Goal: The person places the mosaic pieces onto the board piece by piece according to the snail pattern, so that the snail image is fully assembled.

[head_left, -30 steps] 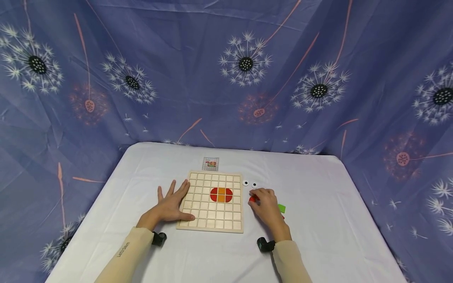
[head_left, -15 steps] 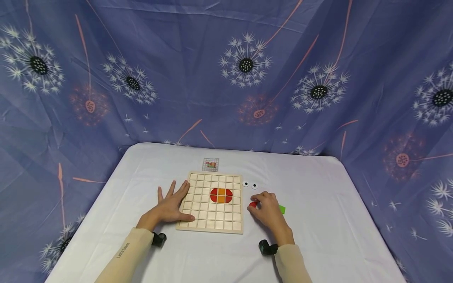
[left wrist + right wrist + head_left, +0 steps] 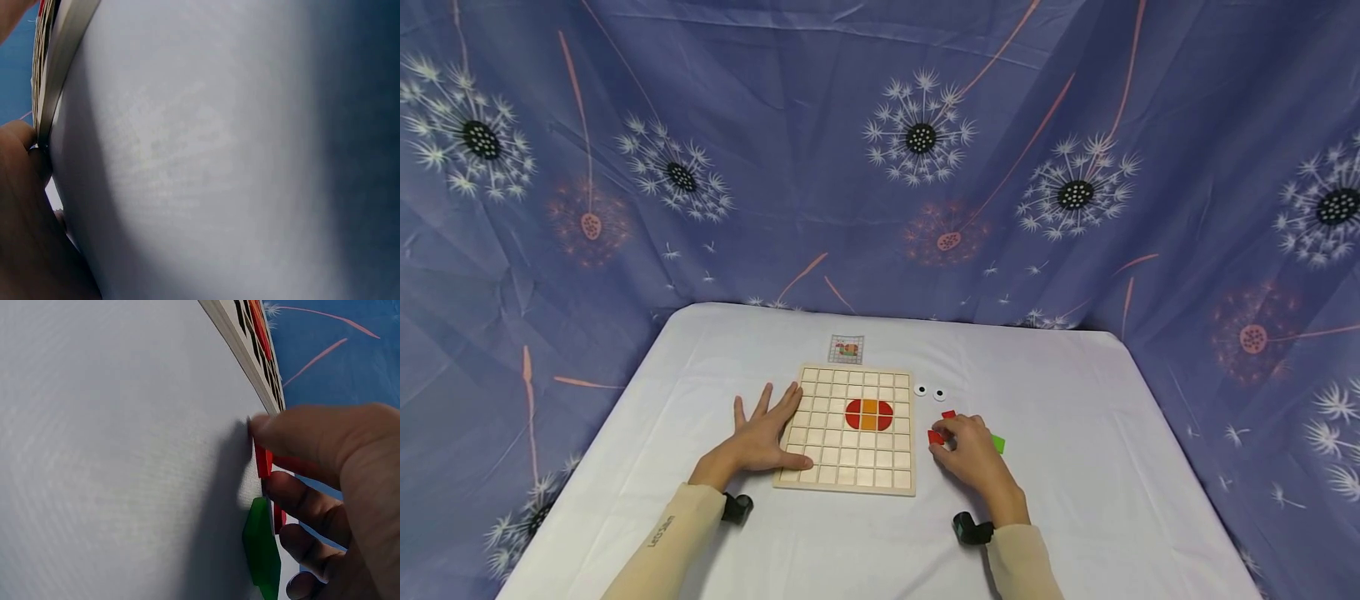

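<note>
My left hand [image 3: 767, 437] lies spread on the left edge of a wooden grid board [image 3: 827, 477], fingers straight, thumb over the lower left squares. On the board, red quarter-round tiles [image 3: 853, 414] flank orange tiles [image 3: 869, 414] in an oval patch. Right of the board, my right hand [image 3: 967, 450] pinches a red tile [image 3: 935, 437] between thumb and fingers, low over the cloth. The right wrist view shows this red tile [image 3: 263, 461] under the thumb tip. Another red tile [image 3: 949, 414] lies just beyond the fingers. A green tile [image 3: 997, 443] is partly hidden behind the right hand.
Two white eye discs [image 3: 930, 392] lie beside the board's upper right corner. A small printed picture card [image 3: 846, 349] sits behind the board. White cloth [image 3: 1060, 392] covers the table, and a blue dandelion-print curtain [image 3: 820, 167] hangs around its back and sides.
My right hand has drawn slightly nearer and to the right, its fingers shifting on the red tiles. One red tile now shows beyond the fingers. The left hand and board stay put.
</note>
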Available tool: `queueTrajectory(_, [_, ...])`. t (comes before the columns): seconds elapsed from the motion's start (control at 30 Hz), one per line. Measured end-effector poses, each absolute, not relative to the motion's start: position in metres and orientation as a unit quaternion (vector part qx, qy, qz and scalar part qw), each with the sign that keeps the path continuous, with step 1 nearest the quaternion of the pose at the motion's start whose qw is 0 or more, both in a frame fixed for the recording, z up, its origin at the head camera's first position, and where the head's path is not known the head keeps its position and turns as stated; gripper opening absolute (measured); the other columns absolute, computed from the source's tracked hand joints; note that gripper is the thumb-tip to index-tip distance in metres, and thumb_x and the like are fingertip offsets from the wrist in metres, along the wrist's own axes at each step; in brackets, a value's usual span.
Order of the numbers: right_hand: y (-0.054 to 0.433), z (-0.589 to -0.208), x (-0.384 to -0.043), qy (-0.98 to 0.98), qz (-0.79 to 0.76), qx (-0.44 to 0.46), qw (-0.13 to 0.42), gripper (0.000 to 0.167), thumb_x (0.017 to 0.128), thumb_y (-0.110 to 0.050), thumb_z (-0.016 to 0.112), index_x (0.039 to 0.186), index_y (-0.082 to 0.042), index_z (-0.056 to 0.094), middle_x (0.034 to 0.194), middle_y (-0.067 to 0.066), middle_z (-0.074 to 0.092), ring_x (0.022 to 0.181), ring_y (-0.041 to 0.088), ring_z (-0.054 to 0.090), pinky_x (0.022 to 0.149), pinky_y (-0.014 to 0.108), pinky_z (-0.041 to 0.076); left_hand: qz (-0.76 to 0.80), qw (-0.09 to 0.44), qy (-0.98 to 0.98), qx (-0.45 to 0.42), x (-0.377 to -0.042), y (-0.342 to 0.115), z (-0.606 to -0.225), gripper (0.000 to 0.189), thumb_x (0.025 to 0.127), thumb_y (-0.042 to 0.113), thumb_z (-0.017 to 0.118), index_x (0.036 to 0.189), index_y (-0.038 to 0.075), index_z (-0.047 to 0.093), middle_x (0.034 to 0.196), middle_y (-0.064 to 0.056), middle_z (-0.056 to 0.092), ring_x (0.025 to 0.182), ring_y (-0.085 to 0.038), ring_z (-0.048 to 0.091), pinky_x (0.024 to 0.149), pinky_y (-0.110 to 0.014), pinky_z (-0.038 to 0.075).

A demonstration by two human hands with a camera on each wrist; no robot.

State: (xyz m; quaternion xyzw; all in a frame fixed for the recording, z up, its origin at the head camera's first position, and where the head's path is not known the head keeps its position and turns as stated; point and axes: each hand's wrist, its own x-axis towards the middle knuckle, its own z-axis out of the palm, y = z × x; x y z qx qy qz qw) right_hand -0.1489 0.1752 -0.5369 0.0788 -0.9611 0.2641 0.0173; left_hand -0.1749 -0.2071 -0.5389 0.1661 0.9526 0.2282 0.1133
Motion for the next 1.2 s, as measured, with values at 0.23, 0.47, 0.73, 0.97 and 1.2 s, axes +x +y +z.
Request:
queueTrajectory(0.23, [0.173, -0.538, -0.148, -0.959, 0.271, 0.086, 0.022, 0.015, 0.086, -0.013, 0.079, 0.1, -0.011, 0.078, 0.099, 0.002, 0.07, 0.101, 0.027, 0.057, 0.091, 0.045, 0.052, 0.23, 0.117, 0.952, 0.166, -0.174, -0.206, -0.538, 0.133, 0.067, 0.072, 0.082, 0.166, 0.012, 0.016, 0.174, -0.01, 0.013, 0.158, -0.05, -0.002, 0.11, -0.08, -0.018])
queueTrajectory(0.47, [0.166, -0.542, -0.15, -0.947, 0.306, 0.091, 0.041, 0.013, 0.086, -0.013, 0.079, 0.099, -0.011, 0.078, 0.097, -0.001, 0.072, 0.099, 0.023, 0.059, 0.093, 0.044, 0.052, 0.231, 0.121, 0.952, 0.163, -0.173, -0.206, -0.537, 0.132, 0.068, 0.071, 0.082, 0.166, 0.013, 0.016, 0.174, -0.009, 0.012, 0.158, -0.049, -0.003, 0.11, -0.079, -0.018])
queueTrajectory(0.73, [0.141, -0.541, -0.15, -0.931, 0.341, 0.124, 0.022, 0.017, 0.088, -0.014, 0.079, 0.104, -0.008, 0.078, 0.098, -0.002, 0.073, 0.098, 0.017, 0.061, 0.092, 0.042, 0.054, 0.23, 0.119, 0.952, 0.164, -0.173, -0.207, -0.539, 0.132, 0.067, 0.072, 0.081, 0.166, 0.013, 0.016, 0.174, -0.009, 0.012, 0.158, -0.049, -0.003, 0.11, -0.08, -0.018])
queueTrajectory(0.97, [0.123, -0.539, -0.151, -0.936, 0.325, 0.137, 0.004, 0.017, 0.091, -0.018, 0.078, 0.106, -0.011, 0.079, 0.102, -0.002, 0.071, 0.095, 0.013, 0.055, 0.085, 0.034, 0.053, 0.23, 0.119, 0.951, 0.167, -0.174, -0.206, -0.538, 0.132, 0.068, 0.072, 0.081, 0.166, 0.012, 0.016, 0.174, -0.01, 0.012, 0.158, -0.049, -0.004, 0.11, -0.079, -0.019])
queueTrajectory(1.2, [0.113, -0.538, -0.153, -0.935, 0.314, 0.163, 0.003, 0.019, 0.091, -0.019, 0.078, 0.108, -0.009, 0.079, 0.104, 0.001, 0.071, 0.098, 0.017, 0.054, 0.086, 0.036, 0.052, 0.231, 0.12, 0.951, 0.167, -0.176, -0.207, -0.537, 0.132, 0.069, 0.071, 0.082, 0.166, 0.012, 0.015, 0.174, -0.01, 0.011, 0.158, -0.049, -0.004, 0.11, -0.079, -0.019])
